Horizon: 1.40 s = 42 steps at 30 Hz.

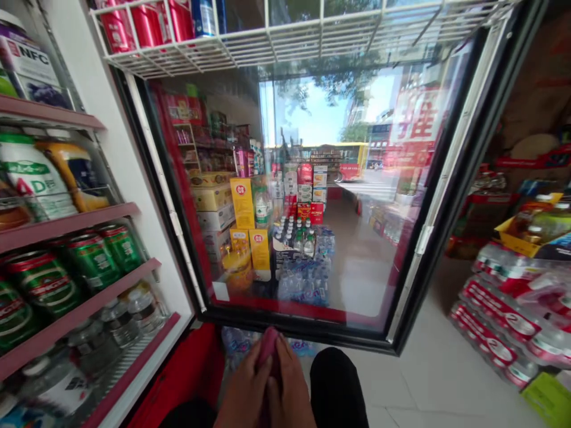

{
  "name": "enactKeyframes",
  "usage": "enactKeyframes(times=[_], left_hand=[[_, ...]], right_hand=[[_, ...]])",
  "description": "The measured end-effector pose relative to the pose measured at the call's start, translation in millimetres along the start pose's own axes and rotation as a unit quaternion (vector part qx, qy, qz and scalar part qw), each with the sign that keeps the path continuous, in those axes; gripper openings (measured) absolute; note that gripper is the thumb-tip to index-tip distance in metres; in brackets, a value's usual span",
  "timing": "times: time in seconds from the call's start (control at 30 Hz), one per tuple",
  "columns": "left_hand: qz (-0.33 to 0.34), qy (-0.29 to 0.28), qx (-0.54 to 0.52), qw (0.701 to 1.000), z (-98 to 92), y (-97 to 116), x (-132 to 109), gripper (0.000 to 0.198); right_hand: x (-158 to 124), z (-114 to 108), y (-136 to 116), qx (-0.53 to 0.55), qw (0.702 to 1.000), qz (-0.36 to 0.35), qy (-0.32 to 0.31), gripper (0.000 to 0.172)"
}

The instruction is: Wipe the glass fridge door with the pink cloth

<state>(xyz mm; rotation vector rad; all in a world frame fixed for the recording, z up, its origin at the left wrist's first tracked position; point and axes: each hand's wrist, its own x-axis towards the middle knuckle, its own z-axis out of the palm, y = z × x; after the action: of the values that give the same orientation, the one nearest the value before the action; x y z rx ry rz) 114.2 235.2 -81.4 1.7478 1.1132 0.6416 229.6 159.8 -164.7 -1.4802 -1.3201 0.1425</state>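
Note:
My left hand (247,383) and my right hand (291,385) are pressed together at the bottom centre, between my dark-clad knees. Both are closed around a folded purple-red cloth (269,346), whose upper end sticks up between the fingers. Most of the cloth is hidden by my hands. Just beyond them is the lower edge of an open glass fridge door (307,328). Its black frame surrounds a pane full of reflections and of goods seen through it. Across the top of the door runs a white wire rack (294,44) with red cans (148,25) at its left end.
To the left, fridge shelves (80,303) hold green cans (91,260), clear bottles (143,309) and a white bottle (36,175). On the right stand shrink-wrapped bottle packs (504,324) on the tiled floor (401,389). Wrapped water bottles (236,343) lie beneath the door.

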Motion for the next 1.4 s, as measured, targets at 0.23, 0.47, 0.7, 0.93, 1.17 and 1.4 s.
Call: enactKeyframes(times=[0.23,0.47,0.7,0.93,1.17,1.4], left_hand=[[0.257,-0.134,-0.056,0.956,41.1,195.1,65.4,0.062],[0.424,-0.233,-0.156,0.861,80.4,319.7,89.9,0.069],[0.304,-0.163,-0.198,0.918,86.3,264.0,136.4,0.074],[0.328,-0.01,-0.087,0.941,49.1,236.0,147.5,0.064],[0.441,0.137,0.185,0.868,-1.7,209.1,169.4,0.068],[0.43,0.207,0.287,0.831,-42.0,167.5,171.0,0.074]], right_hand=[[142.1,-116.2,-25.3,-0.091,0.969,-0.081,0.215,0.069],[253.0,-262.6,-26.3,-0.343,0.804,-0.209,0.438,0.074],[315.9,-252.7,15.3,-0.456,0.792,-0.148,0.377,0.076],[335.5,-217.8,6.2,-0.44,0.825,-0.139,0.326,0.076],[336.8,-210.3,-25.0,-0.5,0.807,-0.265,0.17,0.066],[326.8,-262.4,-19.5,-0.53,0.773,-0.311,0.158,0.084]])
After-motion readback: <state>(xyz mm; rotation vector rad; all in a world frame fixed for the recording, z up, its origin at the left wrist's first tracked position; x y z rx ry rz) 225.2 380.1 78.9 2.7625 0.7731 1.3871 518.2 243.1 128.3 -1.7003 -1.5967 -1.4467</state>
